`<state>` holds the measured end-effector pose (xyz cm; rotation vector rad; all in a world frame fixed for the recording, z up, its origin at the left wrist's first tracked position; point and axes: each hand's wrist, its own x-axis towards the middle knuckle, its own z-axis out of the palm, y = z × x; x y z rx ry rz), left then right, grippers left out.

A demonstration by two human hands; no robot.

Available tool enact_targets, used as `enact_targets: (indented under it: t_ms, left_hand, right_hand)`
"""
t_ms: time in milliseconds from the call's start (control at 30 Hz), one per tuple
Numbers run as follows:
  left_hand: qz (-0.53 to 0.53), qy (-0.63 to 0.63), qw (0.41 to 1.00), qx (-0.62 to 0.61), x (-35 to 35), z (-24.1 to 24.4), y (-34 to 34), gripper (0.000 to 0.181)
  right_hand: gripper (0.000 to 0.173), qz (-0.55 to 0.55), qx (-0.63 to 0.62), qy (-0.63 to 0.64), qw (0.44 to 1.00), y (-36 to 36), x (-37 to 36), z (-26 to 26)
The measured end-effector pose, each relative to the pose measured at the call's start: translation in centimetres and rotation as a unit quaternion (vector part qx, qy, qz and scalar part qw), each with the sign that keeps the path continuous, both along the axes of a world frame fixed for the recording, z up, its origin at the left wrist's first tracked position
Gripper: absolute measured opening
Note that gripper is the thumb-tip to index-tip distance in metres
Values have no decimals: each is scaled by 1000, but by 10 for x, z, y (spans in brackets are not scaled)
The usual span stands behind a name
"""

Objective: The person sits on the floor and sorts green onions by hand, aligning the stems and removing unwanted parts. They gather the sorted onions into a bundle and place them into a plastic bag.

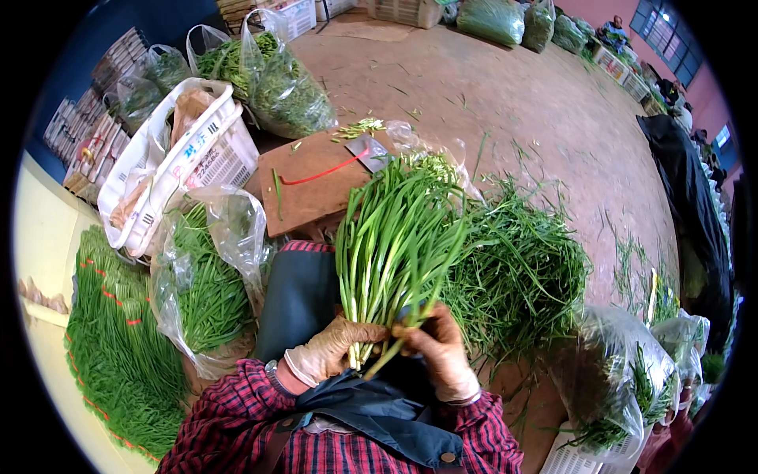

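My left hand [337,351], in a soiled glove, grips a bunch of green leafy stalks, which look like garlic chives [385,249], near their pale cut ends. The leaves fan upward away from me over my lap. Beside it my right hand [438,349], gloved too, pinches a separate stalk [385,358] that slants across the bunch's lower right. A wooden board [320,172] lies beyond my knees, bearing a flat metal blade [368,153], a red tie [325,175] and cut stem pieces [361,127].
A heap of loose leaves [521,266] covers the floor at right. Left stand an open plastic bag of greens [207,284], a white crate [219,160] and red-tied bundles [118,332]. Filled bags [290,89] stand behind the board; another bag [616,367] sits near right. People [613,32] sit far off.
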<state>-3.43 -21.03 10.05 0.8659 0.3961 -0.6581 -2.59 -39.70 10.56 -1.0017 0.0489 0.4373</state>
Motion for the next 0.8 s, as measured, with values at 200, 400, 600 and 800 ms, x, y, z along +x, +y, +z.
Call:
enact_targets:
  t_ms: [200, 400, 600, 800]
  left_hand:
    - [-26, -21, 999, -31, 0, -2, 10, 33]
    - [-42, -40, 998, -17, 1, -5, -1, 32]
    - [-57, -140, 975, 163, -10, -14, -6, 34]
    - [-63, -126, 981, 137, 0, 3, -4, 46]
  right_hand:
    - [30, -298, 267, -223, 889, -143, 57, 13]
    - [60, -192, -111, -17, 975, -106, 69, -30]
    - [77, -17, -77, -37, 996, 4, 32, -16]
    - [69, -86, 67, -4, 994, 17, 39, -29]
